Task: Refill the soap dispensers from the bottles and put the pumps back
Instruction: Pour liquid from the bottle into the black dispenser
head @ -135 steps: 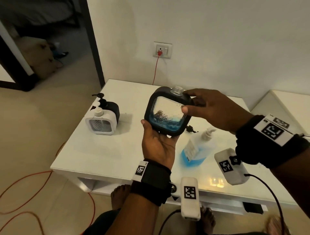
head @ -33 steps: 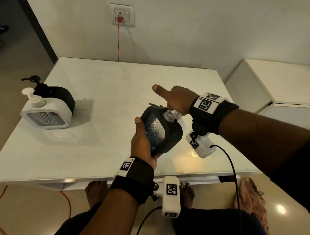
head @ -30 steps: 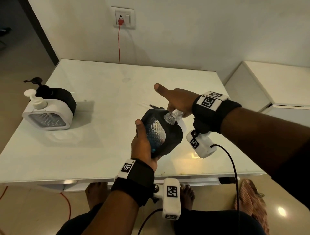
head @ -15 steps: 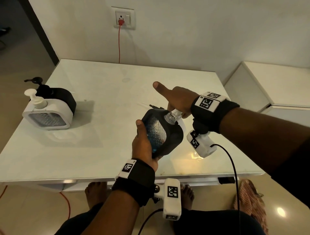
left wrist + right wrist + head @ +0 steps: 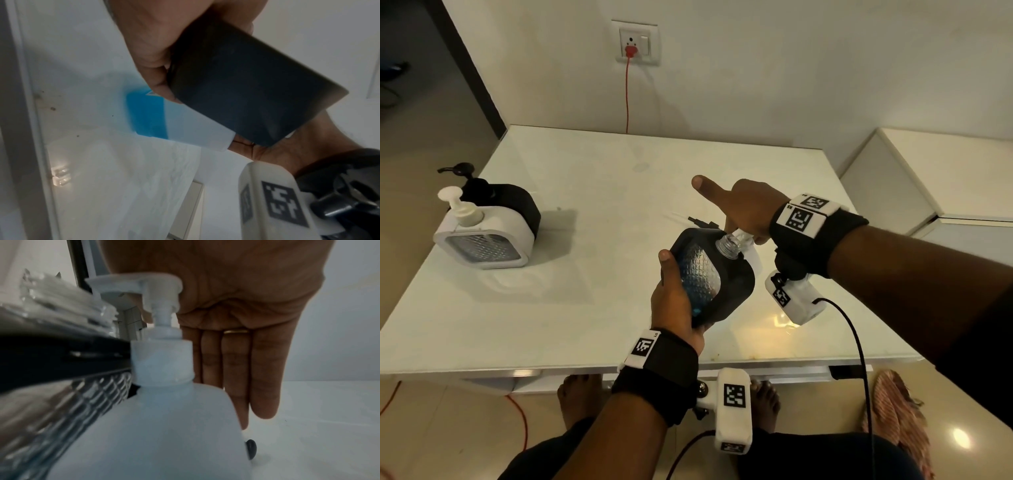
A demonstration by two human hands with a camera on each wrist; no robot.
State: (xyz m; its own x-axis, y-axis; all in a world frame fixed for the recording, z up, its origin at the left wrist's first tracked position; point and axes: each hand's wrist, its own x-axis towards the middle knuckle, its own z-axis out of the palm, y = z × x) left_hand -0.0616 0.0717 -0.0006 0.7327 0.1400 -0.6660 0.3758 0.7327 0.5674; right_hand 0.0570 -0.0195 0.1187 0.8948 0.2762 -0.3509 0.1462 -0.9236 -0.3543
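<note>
— What's the left hand point(image 5: 674, 301) doing there?

— Gripping the black soap dispenser point(image 5: 717, 281), thumb across its clear quilted window, fingers wrapped round the back. It's held off the surface point(image 5: 592, 205) and tipped, so its open threaded neck point(image 5: 727, 244) points up and away toward the right hand point(image 5: 744, 209).

— And the right one?

— It rests on the pump head point(image 5: 135, 282) of the white refill bottle point(image 5: 164, 426), palm over the top. From the wrist view the fingers hang almost straight down behind the pump, not wrapped round it; the thumb sticks out flat. So a relaxed, pressing hand, not a grasp.

— Where's the bottle relative to the dispenser?

— Just under the right palm, standing upright on the surface, touching or nearly touching the dispenser's far side. Its nozzle reaches toward the left hand, and the open neck sits right below the spout tip. I can't tell whether the spout is truly over the mouth or slightly beside it.

— That's what matters next?

— I'd say so. The press goes straight down the pump's upright axis, while the neck lies slanted. If the left hand lets it drift, the soap would land on the black shoulder.

— How full is it?

— There's blue liquid low in the window, near the left palm. Looks far from full.

— The other dispensers?

— A white one point(image 5: 482, 236) and a black one point(image 5: 510, 209), pumps on, well off to the left hand's outer side.
</note>
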